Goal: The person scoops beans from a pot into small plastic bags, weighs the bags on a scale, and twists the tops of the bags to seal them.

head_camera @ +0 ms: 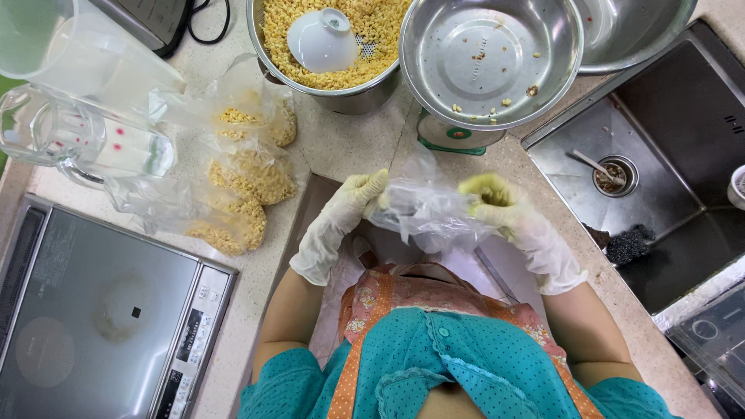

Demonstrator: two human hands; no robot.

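Both my hands wear pale disposable gloves. My left hand (pixel 341 221) pinches one side of a clear plastic bag (pixel 423 208), and my right hand (pixel 508 217) grips the other side, holding it in front of my apron over the counter. The bag looks empty and crumpled. Beyond it stands an empty steel bowl (pixel 489 54) on a green-and-white kitchen scale (pixel 454 138), with a few yellow grains left inside. A steel pot (pixel 341 85) full of yellow grains holds an upturned white bowl (pixel 322 39).
Several filled bags of yellow grains (pixel 240 182) lie on the counter at the left beside a clear glass jug (pixel 77 136). An induction hob (pixel 101 310) sits at the lower left. A steel sink (pixel 652 155) with a spoon by its drain lies at the right.
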